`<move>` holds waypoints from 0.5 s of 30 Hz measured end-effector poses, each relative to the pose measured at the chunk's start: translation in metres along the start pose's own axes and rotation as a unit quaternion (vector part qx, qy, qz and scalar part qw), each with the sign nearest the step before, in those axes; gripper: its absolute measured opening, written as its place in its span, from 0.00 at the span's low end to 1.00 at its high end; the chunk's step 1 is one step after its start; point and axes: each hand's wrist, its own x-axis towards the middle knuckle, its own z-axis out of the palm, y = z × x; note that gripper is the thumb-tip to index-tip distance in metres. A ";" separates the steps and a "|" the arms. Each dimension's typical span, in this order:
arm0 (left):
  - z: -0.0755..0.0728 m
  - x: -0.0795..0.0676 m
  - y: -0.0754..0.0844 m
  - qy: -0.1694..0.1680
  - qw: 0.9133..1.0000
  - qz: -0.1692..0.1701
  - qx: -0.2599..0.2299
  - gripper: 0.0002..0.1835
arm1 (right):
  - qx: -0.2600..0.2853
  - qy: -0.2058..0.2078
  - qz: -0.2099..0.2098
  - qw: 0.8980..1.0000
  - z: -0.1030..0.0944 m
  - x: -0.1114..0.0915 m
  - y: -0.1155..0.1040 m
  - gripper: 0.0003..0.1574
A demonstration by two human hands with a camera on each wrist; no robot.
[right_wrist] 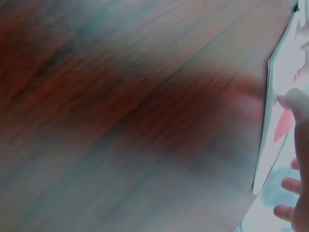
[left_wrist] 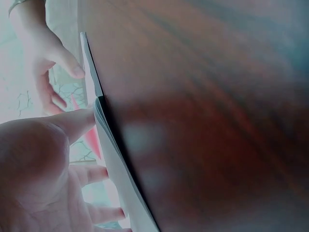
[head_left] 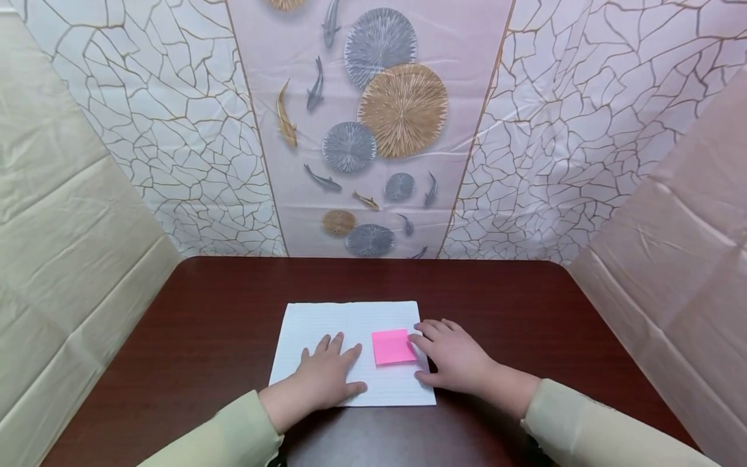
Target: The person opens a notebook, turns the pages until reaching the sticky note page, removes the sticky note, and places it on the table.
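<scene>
An open lined notebook [head_left: 327, 318] lies flat on the table, its thin stack of pages seen edge-on in the left wrist view. On its right page sits a square pink sticky note [head_left: 392, 348], with its lower edge standing slightly off the paper. My left hand [head_left: 327, 373] rests on the left page with fingers spread, the thumb pointing toward the note. At the right edge of the page is my right hand [head_left: 458, 357], loosely spread. Its index fingertip is right at the note's right side, and its thumb touches the page below.
The dark wooden table [head_left: 233, 285] carries the notebook near its front. Pale fabric panels stand along the left and right sides, and a patterned cloth [head_left: 362, 194] with fish and round leaf shapes hangs behind the far edge.
</scene>
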 end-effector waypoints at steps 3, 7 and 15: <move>-0.002 0.001 0.000 -0.004 1.000 -0.001 0.002 0.40 | -0.041 0.026 -0.036 0.998 -0.001 0.008 -0.007 0.35; -0.001 0.003 -0.001 -0.006 1.000 0.000 0.007 0.41 | -0.101 0.057 -0.079 0.990 0.000 0.019 -0.016 0.26; -0.001 0.005 0.000 -0.006 1.000 -0.001 0.016 0.41 | -0.171 0.055 -0.119 0.977 0.002 0.030 -0.027 0.21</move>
